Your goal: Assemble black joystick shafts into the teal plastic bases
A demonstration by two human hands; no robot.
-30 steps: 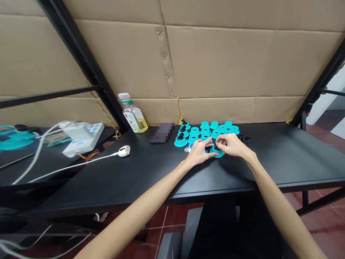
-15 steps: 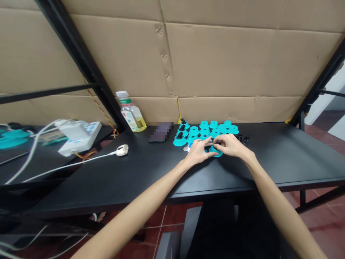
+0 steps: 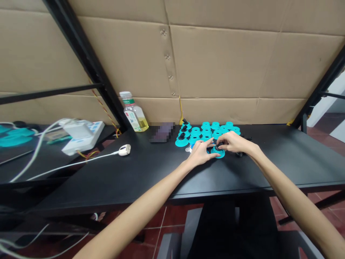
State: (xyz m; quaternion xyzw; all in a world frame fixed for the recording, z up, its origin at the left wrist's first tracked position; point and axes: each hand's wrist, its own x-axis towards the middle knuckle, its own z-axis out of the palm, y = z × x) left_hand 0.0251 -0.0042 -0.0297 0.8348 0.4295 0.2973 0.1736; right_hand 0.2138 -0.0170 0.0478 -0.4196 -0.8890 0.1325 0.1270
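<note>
So the piece being worked on is the teal base (image 3: 219,154), sitting on the tabletop (image 3: 151,172) between both hands, so I'll place everything from there.

Left hand (image 3: 198,153) is wrapped around the left of the teal base, thumb on its near rim and fingers reaching round the far side. It's a wide, half-open curl that does have hold of it. Right hand (image 3: 234,142) comes in above and right of the base, thumb and fingers closed in a small pinch on a black piece (image 3: 220,146) right over its middle. Wrist's bent inward, knuckles up, and both forearms angle in from the near side.

My read: they're mid-fit, getting that black piece seated in the base. Can't tell if it's all the way in, since fingers cover the join. I'd say the next move calls for a firm push or twist while the left keeps the base from skidding.

Behind and left of the base there's a short column of teal pieces with black tops (image 3: 182,138). Directly behind it are teal rings (image 3: 195,132) with no tops, and loose black bits (image 3: 239,154) lie to its right.
</note>
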